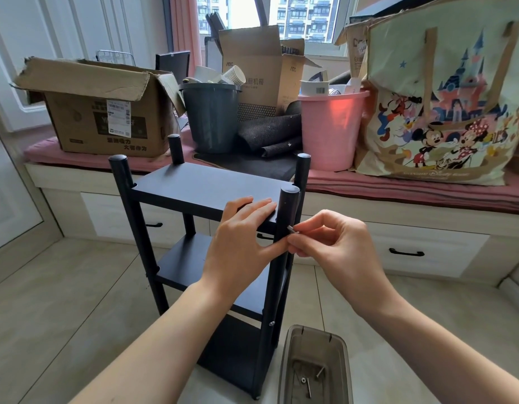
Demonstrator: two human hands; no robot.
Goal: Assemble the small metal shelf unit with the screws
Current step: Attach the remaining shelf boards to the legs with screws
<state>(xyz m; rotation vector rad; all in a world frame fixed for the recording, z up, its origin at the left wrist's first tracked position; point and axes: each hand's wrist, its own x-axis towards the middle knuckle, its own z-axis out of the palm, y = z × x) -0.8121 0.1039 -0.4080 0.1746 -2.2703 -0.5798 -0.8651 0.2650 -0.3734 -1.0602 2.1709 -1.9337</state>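
Head view: our left hand [240, 228] steadies the stiff, light-looking shelf [205, 188] by its top board while our right hand [331, 243] pinches a small, droppable screw [292, 229] at the post [284, 228].

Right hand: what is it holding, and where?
The right hand pinches a small metal screw by one end, its tip at the front-right post.

The black shelf unit [205, 185] looks like matt, smooth metal. The translucent grey tub [313, 354] is glossy plastic, the brown boxes [100, 112] rough torn cardboard.
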